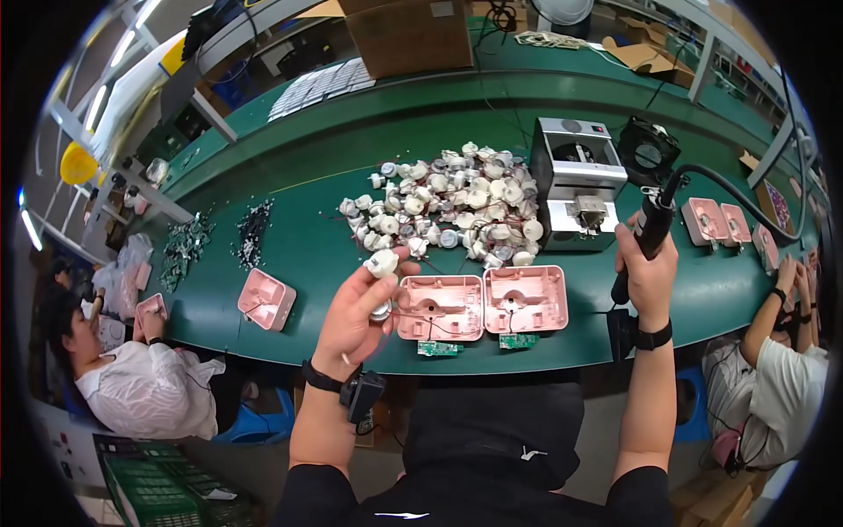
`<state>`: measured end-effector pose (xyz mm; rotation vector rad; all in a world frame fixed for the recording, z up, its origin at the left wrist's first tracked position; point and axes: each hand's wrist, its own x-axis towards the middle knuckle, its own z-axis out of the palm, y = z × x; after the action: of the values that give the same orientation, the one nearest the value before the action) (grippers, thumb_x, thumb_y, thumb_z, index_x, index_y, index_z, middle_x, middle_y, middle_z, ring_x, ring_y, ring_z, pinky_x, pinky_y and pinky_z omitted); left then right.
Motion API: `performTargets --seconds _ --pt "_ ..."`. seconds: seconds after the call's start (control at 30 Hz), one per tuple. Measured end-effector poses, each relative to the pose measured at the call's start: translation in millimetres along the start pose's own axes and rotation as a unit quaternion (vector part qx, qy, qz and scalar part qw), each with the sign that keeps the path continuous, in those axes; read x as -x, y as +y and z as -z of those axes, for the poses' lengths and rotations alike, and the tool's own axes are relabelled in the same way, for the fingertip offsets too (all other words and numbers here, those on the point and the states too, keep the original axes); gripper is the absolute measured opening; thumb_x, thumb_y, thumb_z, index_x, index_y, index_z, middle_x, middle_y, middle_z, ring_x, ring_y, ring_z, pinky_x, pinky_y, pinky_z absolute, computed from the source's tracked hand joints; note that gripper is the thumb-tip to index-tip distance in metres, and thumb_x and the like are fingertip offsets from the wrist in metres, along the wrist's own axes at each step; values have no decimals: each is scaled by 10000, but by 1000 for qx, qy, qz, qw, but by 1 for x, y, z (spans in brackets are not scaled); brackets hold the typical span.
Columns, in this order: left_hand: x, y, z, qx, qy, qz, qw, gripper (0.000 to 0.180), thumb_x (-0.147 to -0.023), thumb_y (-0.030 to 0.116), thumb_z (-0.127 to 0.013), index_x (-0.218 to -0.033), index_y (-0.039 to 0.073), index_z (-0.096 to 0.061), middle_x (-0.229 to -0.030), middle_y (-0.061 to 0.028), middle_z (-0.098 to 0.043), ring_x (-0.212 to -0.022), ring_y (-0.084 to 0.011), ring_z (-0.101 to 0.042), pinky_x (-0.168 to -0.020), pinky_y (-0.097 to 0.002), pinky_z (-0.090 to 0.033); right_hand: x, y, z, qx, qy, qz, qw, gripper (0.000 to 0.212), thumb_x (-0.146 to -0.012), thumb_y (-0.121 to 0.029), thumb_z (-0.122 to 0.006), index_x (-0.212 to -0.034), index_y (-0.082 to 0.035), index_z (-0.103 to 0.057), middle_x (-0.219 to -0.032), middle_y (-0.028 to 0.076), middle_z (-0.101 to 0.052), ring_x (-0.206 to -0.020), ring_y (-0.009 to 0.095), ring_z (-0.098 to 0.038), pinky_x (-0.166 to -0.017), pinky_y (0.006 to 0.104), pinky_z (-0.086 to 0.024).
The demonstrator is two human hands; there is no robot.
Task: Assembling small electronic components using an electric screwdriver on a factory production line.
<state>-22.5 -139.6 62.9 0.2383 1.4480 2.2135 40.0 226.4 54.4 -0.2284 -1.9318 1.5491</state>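
Note:
My left hand (356,321) has its thumb and fingers closed round a small white plastic motor (381,263). A second round, silver-faced piece (380,311) shows lower in the same palm. My right hand (648,263) grips a black corded electric screwdriver (653,224) upright; its tip is hard to make out. Between the hands, two open pink housings (440,330) (525,323) lie side by side on the green bench, hollow sides up. A green circuit board (439,349) hangs by wires at the left housing's near edge, and another green board (518,341) at the right one's.
Beyond the housings is a heap of white motors (457,198) with wires. Right of it stands a grey screw feeder (580,184) and a black fan (648,147). A pink housing (266,300) and piles of small parts (187,250) lie left. Co-workers sit on both sides.

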Motion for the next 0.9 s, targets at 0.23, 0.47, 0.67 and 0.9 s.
performTargets --seconds 0.23,0.47,0.67,0.9 --pt "0 -11 -22 -186 -6 5 983 449 -928 30 -598 -1365 9 -499 -1128 -78 -653 -774 -64 -581 -513 -187 -411 -3 -3 5 4 15 -11 1000 194 -865 -86 -704 -990 -34 -565 -641 -5 -529 -504 81 -500 -480 235 -373" --pt "7 -10 -35 -273 3 -13 962 387 -889 1 -614 -1274 17 -577 -1052 -50 -682 -702 -31 -549 -504 -187 -393 -8 -2 2 4 -1 -26 1000 203 -854 -111 -725 -963 -29 -575 -642 -6 -535 -507 77 -498 -479 237 -367" --pt "14 -14 -42 -309 -15 19 951 389 -846 -20 -613 -1224 23 -534 -1054 -80 -673 -684 -43 -558 -504 -165 -408 -10 -5 1 -1 -14 -33 999 220 -847 -131 -738 -945 -16 -577 -636 -3 -538 -509 75 -492 -479 239 -363" --pt "31 -22 -63 -180 -74 35 980 498 -822 -50 -591 -1309 16 -510 -1178 -114 -637 -727 -57 -562 -548 -167 -427 -8 -11 2 1 -7 -26 1000 225 -853 -145 -738 -947 -16 -580 -633 -1 -539 -508 77 -489 -486 240 -373"
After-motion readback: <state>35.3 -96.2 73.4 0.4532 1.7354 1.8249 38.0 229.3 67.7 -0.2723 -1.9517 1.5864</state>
